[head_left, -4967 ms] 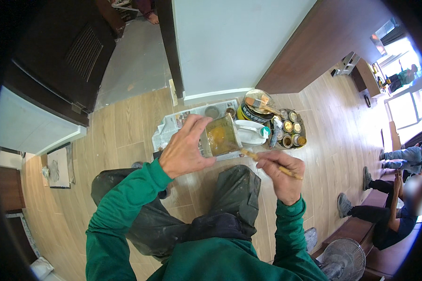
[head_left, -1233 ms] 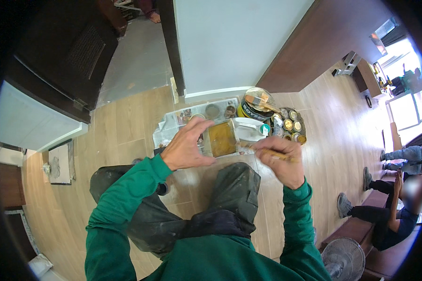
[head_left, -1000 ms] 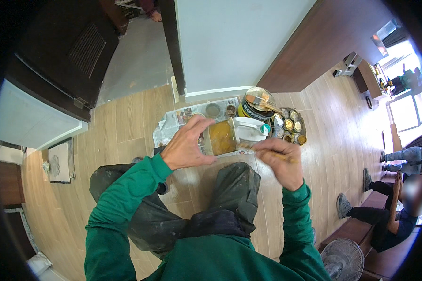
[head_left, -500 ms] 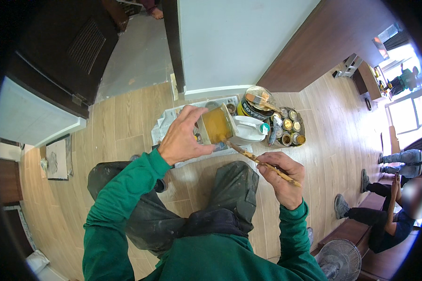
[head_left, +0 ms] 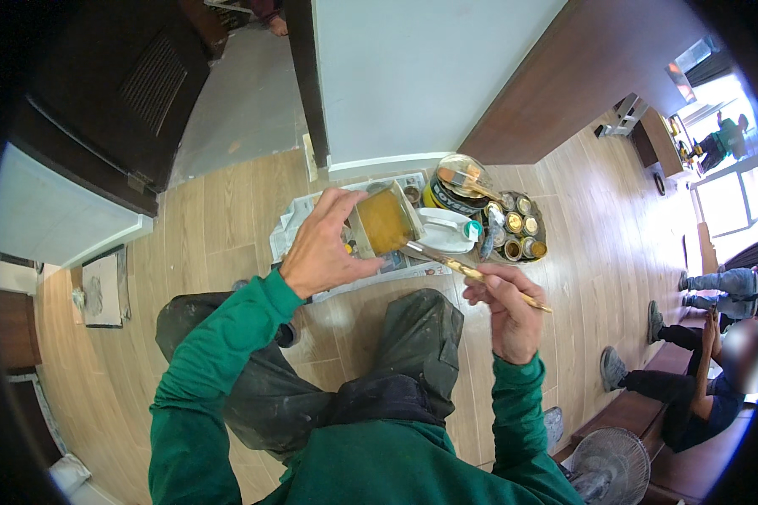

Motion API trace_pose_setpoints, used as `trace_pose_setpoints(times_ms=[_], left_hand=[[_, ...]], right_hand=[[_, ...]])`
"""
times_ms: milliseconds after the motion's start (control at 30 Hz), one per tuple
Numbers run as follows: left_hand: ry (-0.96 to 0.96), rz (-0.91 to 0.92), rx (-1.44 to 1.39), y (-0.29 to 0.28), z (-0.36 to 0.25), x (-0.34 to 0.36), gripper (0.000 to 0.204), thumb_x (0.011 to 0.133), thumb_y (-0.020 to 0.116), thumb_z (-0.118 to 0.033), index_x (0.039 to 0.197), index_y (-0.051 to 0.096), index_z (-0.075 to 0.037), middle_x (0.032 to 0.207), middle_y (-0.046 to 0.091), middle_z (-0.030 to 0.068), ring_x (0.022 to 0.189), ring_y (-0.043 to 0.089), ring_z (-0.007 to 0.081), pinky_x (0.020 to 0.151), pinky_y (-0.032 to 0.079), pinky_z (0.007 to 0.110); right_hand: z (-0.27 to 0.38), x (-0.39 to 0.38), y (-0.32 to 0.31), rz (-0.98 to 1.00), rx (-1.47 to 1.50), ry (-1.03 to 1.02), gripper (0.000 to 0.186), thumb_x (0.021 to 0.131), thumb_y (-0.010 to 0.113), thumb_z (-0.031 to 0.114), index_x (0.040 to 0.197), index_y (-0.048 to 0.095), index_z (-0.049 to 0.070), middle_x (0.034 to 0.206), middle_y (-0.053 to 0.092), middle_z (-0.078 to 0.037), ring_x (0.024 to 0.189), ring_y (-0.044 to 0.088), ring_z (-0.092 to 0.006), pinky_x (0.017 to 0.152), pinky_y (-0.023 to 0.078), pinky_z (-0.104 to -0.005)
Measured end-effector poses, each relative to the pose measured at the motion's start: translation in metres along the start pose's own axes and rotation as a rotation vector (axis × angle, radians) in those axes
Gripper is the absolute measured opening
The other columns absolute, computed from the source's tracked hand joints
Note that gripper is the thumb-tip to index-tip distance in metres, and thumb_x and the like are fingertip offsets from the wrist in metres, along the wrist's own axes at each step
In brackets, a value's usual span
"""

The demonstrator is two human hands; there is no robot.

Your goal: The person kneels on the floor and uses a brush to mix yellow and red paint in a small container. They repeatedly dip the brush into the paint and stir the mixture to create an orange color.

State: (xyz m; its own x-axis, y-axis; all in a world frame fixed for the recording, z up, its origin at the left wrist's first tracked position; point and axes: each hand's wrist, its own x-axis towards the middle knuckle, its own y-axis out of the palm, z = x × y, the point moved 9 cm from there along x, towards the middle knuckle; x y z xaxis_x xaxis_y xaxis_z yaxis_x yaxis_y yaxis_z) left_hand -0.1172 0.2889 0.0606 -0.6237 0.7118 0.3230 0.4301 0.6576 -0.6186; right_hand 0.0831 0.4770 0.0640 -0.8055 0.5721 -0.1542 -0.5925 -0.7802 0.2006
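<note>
My left hand (head_left: pixel 327 241) grips a square open container (head_left: pixel 384 220) by its near-left side, tilted so that the amber-brown liquid inside shows. Between the fingers and thumb of my right hand (head_left: pixel 510 310) is a thin paintbrush (head_left: pixel 461 268) with a worn, stained handle. Its tip meets the container's lower right rim; the bristles are hard to make out there. Just right of the container lies a white plastic jug (head_left: pixel 444 229) with a green cap. Newspaper sheets (head_left: pixel 291 225) spread beneath these things.
A large paint can (head_left: pixel 453 199) with brushes across its top stands by the wall corner. Beside it, a tray holds several small cans (head_left: pixel 514 221). A person (head_left: pixel 707 379) sits at the right near a fan (head_left: pixel 611 465). A dark door (head_left: pixel 118 84) stands at the upper left.
My right hand has turned and its fingers have shifted on the brush handle. The brush has rolled or changed its angle slightly at the container's rim. The container stays nearly in place.
</note>
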Motion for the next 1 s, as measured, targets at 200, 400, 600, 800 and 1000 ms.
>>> trace_pose_setpoints(times_ms=[200,400,600,800,1000], left_hand=[[-0.039,-0.025,-0.014,0.000,0.003,0.000,0.086,0.062,0.093,-0.023,0.137,0.055,-0.001,0.126,0.058,0.0150,0.108,0.062,0.0292,0.086,0.056,0.037],[-0.075,0.002,-0.030,0.002,0.004,0.002,0.084,0.063,0.089,-0.025,0.135,0.055,0.002,0.128,0.055,0.0190,0.115,0.060,0.0371,0.098,0.052,0.041],[-0.010,-0.035,0.015,0.007,0.002,0.005,0.087,0.062,0.093,-0.022,0.138,0.056,-0.003,0.130,0.057,0.0132,0.110,0.062,0.0252,0.086,0.055,0.035],[-0.071,0.011,0.039,0.011,0.005,0.005,0.089,0.062,0.094,-0.021,0.139,0.055,-0.002,0.130,0.058,0.0142,0.110,0.064,0.0254,0.087,0.056,0.035],[-0.102,0.062,0.075,0.018,0.000,-0.007,0.086,0.061,0.091,-0.014,0.138,0.055,-0.002,0.129,0.058,0.0165,0.109,0.064,0.0295,0.086,0.055,0.037]], right_hand=[[-0.029,-0.004,-0.014,-0.043,0.059,0.024,0.027,0.095,0.067,0.012,0.111,0.070,-0.009,0.092,0.075,-0.019,0.080,0.073,-0.0243,0.073,0.058,-0.0337],[-0.019,-0.010,-0.024,-0.054,0.050,0.003,0.027,0.095,0.065,0.012,0.112,0.070,-0.009,0.094,0.075,-0.020,0.081,0.073,-0.0244,0.075,0.058,-0.0341],[-0.038,-0.007,-0.024,-0.092,0.115,0.092,0.029,0.098,0.063,0.015,0.113,0.068,-0.010,0.096,0.074,-0.022,0.082,0.073,-0.0268,0.077,0.058,-0.0364],[-0.027,-0.018,-0.119,-0.323,0.022,-0.043,0.044,0.106,0.053,0.033,0.100,0.069,-0.008,0.089,0.074,-0.018,0.072,0.069,-0.0227,0.069,0.055,-0.0328],[-0.065,0.000,-0.267,-0.671,-0.052,-0.064,0.056,0.107,0.049,0.044,0.090,0.070,-0.004,0.071,0.066,-0.009,0.062,0.062,-0.0174,0.061,0.048,-0.0310]])
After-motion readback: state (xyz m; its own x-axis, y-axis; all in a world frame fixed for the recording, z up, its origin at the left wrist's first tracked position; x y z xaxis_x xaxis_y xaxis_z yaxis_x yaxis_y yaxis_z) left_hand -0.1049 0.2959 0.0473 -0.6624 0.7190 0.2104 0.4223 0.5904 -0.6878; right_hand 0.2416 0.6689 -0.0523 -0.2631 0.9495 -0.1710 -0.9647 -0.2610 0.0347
